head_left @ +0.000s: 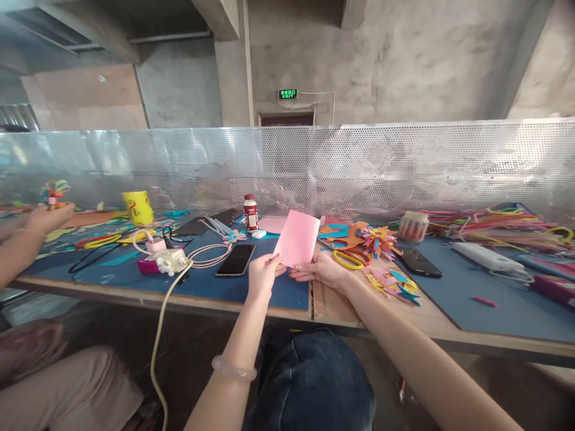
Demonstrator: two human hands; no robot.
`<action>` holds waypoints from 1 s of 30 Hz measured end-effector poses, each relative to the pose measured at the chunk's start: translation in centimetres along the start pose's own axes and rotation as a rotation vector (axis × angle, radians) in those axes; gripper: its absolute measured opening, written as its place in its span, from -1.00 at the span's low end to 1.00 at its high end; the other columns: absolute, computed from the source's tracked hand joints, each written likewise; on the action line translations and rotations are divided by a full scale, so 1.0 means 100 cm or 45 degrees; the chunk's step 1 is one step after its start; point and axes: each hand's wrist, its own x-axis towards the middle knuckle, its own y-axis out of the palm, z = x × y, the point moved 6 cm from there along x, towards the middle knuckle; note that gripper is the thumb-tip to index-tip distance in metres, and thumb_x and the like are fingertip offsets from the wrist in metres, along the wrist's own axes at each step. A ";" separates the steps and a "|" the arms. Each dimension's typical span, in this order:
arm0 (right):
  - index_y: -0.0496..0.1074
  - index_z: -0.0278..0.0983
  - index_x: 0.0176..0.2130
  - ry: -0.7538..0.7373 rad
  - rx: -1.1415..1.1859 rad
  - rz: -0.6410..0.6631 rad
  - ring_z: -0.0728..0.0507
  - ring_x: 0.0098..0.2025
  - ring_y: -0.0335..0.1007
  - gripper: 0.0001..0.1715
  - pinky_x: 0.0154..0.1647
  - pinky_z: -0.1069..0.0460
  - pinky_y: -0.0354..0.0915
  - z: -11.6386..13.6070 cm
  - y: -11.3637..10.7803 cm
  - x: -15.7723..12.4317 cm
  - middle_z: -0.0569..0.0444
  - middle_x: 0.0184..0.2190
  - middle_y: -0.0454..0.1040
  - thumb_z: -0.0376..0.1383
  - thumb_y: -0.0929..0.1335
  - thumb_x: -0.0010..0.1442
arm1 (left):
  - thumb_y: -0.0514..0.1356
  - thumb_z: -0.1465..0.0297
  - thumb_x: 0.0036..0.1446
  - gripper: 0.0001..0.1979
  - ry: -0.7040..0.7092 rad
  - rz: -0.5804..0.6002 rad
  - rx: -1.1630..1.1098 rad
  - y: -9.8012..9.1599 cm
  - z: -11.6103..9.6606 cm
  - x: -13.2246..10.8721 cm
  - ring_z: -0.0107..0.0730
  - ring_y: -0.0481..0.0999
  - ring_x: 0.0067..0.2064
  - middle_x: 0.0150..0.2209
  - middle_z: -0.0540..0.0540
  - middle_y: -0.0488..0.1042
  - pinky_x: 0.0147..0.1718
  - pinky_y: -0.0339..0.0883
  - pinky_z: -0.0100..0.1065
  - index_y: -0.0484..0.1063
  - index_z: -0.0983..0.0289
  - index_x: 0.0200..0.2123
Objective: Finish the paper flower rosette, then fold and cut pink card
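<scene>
A pink sheet of paper [297,238] is held up above the table's front edge, tilted a little. My left hand [264,273] pinches its lower left corner between thumb and fingers. At the lower right edge, my right hand [324,270] grips the same paper, its fingers partly behind the sheet. Just right of the paper lie yellow-handled scissors [348,259]. Beyond them sits a multicoloured paper flower [378,241], with cut paper scraps [390,282] in front of it. To the left of my left hand lies a black phone [235,260].
A red-capped bottle [250,213] stands behind the phone. Further left are a power strip [164,261] with a hanging cable and a yellow container [138,208]. On the right are a second phone [420,262], a jar [413,227] and bundled coloured strips [485,224]. A co-worker's hand [54,216] shows far left.
</scene>
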 end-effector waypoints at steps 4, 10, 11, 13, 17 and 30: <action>0.49 -0.45 -0.25 0.004 0.011 0.046 -0.17 -0.26 0.51 -0.54 -0.11 -0.06 0.41 0.001 0.000 -0.001 -0.15 -0.35 0.56 -0.31 0.54 -0.19 | 0.23 0.46 -0.01 -0.88 0.000 -0.002 -0.005 0.000 0.000 0.000 -0.26 0.57 -0.45 -0.54 0.14 0.54 -0.35 0.51 -0.28 0.48 0.45 -0.43; 0.48 -0.43 -0.18 0.018 0.081 0.115 -0.17 -0.13 0.46 -0.56 0.03 -0.11 0.31 0.001 -0.003 -0.002 -0.13 -0.23 0.54 -0.39 0.51 -0.13 | 0.22 0.48 0.00 -0.87 -0.010 0.023 0.008 0.001 0.002 0.001 -0.25 0.58 -0.44 -0.50 0.17 0.55 -0.37 0.51 -0.29 0.48 0.45 -0.37; 0.48 -0.42 -0.18 0.011 0.114 0.116 -0.18 -0.10 0.45 -0.56 0.05 -0.11 0.30 0.001 -0.004 -0.002 -0.12 -0.21 0.53 -0.41 0.51 -0.14 | 0.21 0.48 0.00 -0.87 -0.006 0.029 0.010 0.001 0.002 0.001 -0.25 0.58 -0.44 -0.49 0.18 0.55 -0.37 0.51 -0.29 0.48 0.46 -0.37; 0.48 -0.42 -0.19 0.007 0.167 0.115 -0.17 -0.06 0.42 -0.57 0.07 -0.10 0.28 0.001 -0.006 -0.002 -0.10 -0.19 0.53 -0.44 0.50 -0.14 | 0.22 0.49 0.00 -0.87 0.001 0.047 0.015 0.002 0.003 0.001 -0.24 0.58 -0.42 -0.46 0.19 0.55 -0.37 0.51 -0.29 0.49 0.46 -0.37; 0.48 -0.44 -0.21 0.025 0.232 0.082 -0.16 -0.09 0.44 -0.65 0.04 -0.09 0.31 -0.001 -0.008 -0.002 -0.11 -0.21 0.53 -0.43 0.48 -0.08 | 0.22 0.49 0.00 -0.87 0.016 0.050 0.024 0.001 0.003 0.002 -0.22 0.58 -0.42 -0.45 0.20 0.55 -0.37 0.52 -0.26 0.48 0.46 -0.36; 0.47 -0.42 -0.26 -0.047 0.265 -0.123 -0.16 -0.27 0.50 -0.66 -0.18 -0.07 0.44 0.000 -0.011 0.000 -0.10 -0.30 0.55 -0.35 0.50 -0.08 | 0.25 0.49 -0.05 -0.87 -0.002 0.065 0.030 0.002 0.003 0.001 -0.22 0.58 -0.45 -0.52 0.16 0.54 -0.36 0.52 -0.26 0.48 0.46 -0.39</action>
